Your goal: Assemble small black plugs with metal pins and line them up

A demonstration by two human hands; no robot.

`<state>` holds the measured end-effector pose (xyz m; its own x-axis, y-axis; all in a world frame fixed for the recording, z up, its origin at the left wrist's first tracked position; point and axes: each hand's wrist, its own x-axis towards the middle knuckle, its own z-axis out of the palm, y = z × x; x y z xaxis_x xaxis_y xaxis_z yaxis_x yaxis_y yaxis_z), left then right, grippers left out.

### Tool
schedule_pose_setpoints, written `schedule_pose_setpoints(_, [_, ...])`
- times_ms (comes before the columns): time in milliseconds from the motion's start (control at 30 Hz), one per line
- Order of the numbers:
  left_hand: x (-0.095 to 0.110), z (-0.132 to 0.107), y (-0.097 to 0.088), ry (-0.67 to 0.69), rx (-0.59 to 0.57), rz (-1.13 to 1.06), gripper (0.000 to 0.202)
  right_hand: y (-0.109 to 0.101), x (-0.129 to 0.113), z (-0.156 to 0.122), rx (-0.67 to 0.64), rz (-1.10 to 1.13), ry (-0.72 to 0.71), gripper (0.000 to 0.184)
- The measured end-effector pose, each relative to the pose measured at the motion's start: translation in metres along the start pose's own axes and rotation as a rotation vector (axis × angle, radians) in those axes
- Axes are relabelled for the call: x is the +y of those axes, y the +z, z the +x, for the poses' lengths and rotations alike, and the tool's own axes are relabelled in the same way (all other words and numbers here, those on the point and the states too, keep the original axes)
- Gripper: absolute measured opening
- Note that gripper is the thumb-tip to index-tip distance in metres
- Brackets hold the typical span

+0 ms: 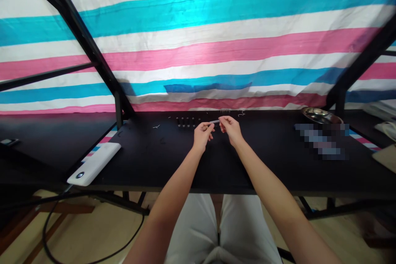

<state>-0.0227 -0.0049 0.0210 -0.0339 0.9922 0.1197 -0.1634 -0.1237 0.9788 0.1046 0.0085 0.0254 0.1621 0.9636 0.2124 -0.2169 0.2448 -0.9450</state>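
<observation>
My left hand (202, 135) and my right hand (231, 128) are close together above the far part of the black table (148, 161). Between their fingertips is a short, thin, pale grey stick-like piece (214, 121), lying nearly level. Each hand pinches one end of it; its exact kind is too small to make out. Left of my left hand stand several small dark cylinders (183, 122) with pale ends, set in rows. Just beyond my right hand is a row of tiny dark pieces (225, 111).
White thread-like scraps (156, 126) lie near the back. A white power bank (94, 165) with a black cable (46, 222) sits at the left edge. At the right are a shiny metal dish (321, 115) and a blurred-out item (321, 142). Striped sheeting (216, 49) hangs behind.
</observation>
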Motion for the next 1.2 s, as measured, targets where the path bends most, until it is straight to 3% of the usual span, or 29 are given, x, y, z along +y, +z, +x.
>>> schedule_pose_setpoints(133, [0.001, 0.0, 0.0, 0.025, 0.007, -0.015, 0.033, 0.0, 0.002, -0.002, -0.2, -0.067, 0.069, 0.036])
schedule_pose_setpoints(300, [0.0, 0.001, -0.001, 0.032, 0.044, -0.016, 0.035, -0.003, 0.0, -0.003, -0.314, -0.105, 0.097, 0.037])
schedule_pose_setpoints(533, [0.002, 0.0, -0.003, 0.02, 0.014, -0.098, 0.042, 0.001, -0.001, -0.006, -0.315, -0.068, 0.094, 0.036])
schedule_pose_setpoints(867, [-0.004, -0.001, -0.003, 0.185, 0.069, 0.066, 0.035, -0.004, 0.005, -0.006, -0.491, -0.191, 0.082, 0.034])
schedule_pose_setpoints(1200, [-0.001, -0.005, -0.003, 0.266, 0.045, 0.147, 0.031, 0.0, -0.005, -0.011, -0.462, -0.123, 0.1, 0.033])
